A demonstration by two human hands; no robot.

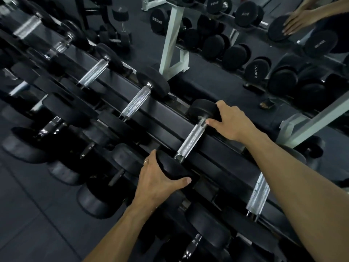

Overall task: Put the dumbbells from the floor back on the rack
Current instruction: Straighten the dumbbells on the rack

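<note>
A black dumbbell [191, 142] with a knurled silver handle lies across the top tier of the dark rack [222, 148]. My left hand [160, 178] grips its near black head, thumb wrapped over the right side. My right hand [229, 121] holds the far head, fingers curled over its top and thumb by the handle's end. Both forearms reach in from the bottom right.
Several more dumbbells sit in a row on the top tier, such as one [138, 100] to the left, with heavier ones on the lower tiers [94, 201]. A mirror behind the rack reflects a white frame [172, 40], dumbbells and a hand [300, 20]. Dark floor [28, 214] at left.
</note>
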